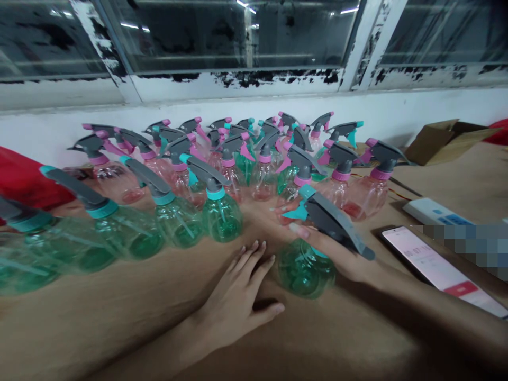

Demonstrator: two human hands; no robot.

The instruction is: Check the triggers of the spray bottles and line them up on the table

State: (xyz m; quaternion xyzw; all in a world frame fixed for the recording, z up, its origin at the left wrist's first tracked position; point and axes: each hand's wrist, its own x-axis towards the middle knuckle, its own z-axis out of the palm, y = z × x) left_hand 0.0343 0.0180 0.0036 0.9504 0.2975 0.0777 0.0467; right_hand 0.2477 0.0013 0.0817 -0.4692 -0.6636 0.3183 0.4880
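Note:
My right hand (342, 255) is at the neck of a green spray bottle (305, 275) with a grey and teal spray head, its fingers reaching past the neck under the trigger. Part of the grip is hidden behind the bottle and its head. Palm down on the wooden table (130, 328), my left hand (234, 301) lies with its fingers spread, holding nothing. Beyond its fingertips stands another green spray bottle (222, 217), the right end of a row of several green ones. Behind these are several pink spray bottles (264, 180) with grey and pink heads, mixed with some green ones.
A phone (440, 270) with a running timer lies on the right, beside a white and blue box (440, 211). Farther back is an open cardboard box (440, 142). Red cloth-like material (32, 180) is at the left. A white wall with windows (238, 37) borders the table's far side.

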